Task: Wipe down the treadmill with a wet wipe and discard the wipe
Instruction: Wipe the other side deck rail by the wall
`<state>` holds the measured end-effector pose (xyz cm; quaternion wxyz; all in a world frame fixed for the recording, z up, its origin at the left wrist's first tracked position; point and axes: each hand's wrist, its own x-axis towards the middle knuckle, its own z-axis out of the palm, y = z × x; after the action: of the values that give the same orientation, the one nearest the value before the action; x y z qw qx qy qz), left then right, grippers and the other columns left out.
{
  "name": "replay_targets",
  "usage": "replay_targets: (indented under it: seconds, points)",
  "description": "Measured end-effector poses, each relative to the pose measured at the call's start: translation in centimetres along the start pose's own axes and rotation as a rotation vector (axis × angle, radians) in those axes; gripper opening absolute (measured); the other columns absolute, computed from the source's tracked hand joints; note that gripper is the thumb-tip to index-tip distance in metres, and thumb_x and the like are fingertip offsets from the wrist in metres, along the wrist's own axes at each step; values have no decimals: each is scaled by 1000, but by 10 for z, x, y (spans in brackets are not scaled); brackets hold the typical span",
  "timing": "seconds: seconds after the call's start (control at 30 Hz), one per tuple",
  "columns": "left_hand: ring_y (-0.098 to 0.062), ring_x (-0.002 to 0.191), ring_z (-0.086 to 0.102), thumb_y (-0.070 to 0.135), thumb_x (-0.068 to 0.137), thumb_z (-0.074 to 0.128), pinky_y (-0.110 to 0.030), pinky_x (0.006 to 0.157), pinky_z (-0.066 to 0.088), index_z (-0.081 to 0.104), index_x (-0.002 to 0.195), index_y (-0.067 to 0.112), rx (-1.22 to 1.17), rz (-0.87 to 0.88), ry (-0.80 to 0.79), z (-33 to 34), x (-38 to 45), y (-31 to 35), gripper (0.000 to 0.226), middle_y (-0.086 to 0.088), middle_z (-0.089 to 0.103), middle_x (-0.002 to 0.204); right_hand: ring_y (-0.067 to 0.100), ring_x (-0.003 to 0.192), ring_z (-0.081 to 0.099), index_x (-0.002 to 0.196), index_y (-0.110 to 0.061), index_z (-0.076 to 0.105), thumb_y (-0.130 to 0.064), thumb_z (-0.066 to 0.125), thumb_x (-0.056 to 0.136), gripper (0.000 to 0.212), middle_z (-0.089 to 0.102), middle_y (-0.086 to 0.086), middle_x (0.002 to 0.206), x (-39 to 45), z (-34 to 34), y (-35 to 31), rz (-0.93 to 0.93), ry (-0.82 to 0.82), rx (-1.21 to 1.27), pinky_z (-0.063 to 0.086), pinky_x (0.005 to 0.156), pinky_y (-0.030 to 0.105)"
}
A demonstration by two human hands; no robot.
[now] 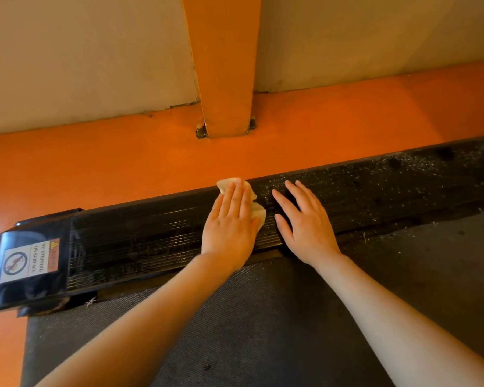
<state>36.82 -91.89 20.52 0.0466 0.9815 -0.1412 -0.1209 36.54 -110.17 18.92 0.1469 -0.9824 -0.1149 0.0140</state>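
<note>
The treadmill's black ribbed side rail (151, 236) runs from lower left to upper right, with the grey belt (263, 317) below it. My left hand (231, 222) presses flat on a crumpled whitish wet wipe (256, 210) on the rail; the wipe's edges stick out beyond the fingertips and at the right side of the hand. My right hand (302, 219) rests flat on the rail just right of it, fingers straight and spread, holding nothing. The rail looks shiny left of the wipe and speckled with dust to the right (403, 177).
A glossy black end cap (25, 261) with a "no stepping on surface" sticker closes the rail at the left. Orange floor (123, 163) lies beyond the rail. An orange post (224, 79) bolted to the floor stands against a beige wall (81, 51).
</note>
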Motion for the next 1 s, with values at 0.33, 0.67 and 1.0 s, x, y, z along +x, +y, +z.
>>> replay_targets:
  seconds: [0.33,0.67,1.0]
  points:
    - [-24,148,13,45,102,18,-39,118,11,28,152,8,-68,71,8,4,-33,14,63,-12,21,160,27,150,18,151,-20,38,-38,38,104,50,29,10,159,-1,-8,-7,30,-67,-15,18,118,40]
    - [-18,151,-3,46,105,30,-28,115,-8,18,156,26,-252,125,-35,-45,-35,-11,56,0,2,165,22,152,5,156,-27,24,-44,29,105,54,10,3,165,-8,-70,-53,184,-235,-126,12,121,37]
    - [-16,151,4,41,106,31,-31,120,9,22,155,25,-329,53,16,-75,-54,-51,52,1,9,164,21,152,4,156,-23,24,-41,30,106,53,12,3,165,3,-91,-110,225,-281,-153,12,121,36]
